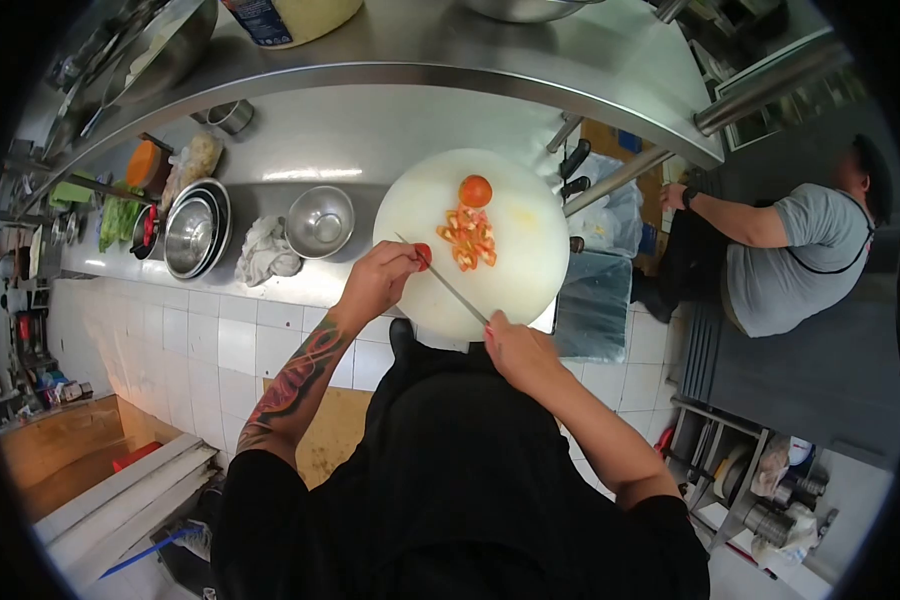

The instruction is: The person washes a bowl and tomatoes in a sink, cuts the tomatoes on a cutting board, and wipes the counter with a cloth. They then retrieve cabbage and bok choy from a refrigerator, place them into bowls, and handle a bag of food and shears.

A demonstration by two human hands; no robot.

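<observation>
On the round white cutting board (530, 290), my left hand (378, 284) pinches a red piece of tomato (423, 257) near the board's left side. My right hand (515, 350) grips a knife (455, 292) by its handle at the board's near edge. The blade slants up and left, its far part right beside the tomato piece and my left fingertips. Cut tomato pieces (467, 238) lie in a loose pile at the middle of the board. Just beyond them sits a rounded tomato (475, 191).
Left of the board stand a metal bowl (320, 222), a crumpled cloth (267, 251) and nested bowls (192, 235). A steel shelf (400, 72) spans above the counter. Knife handles (575, 160) stick out at the board's right. A co-worker (800, 250) stands farther right.
</observation>
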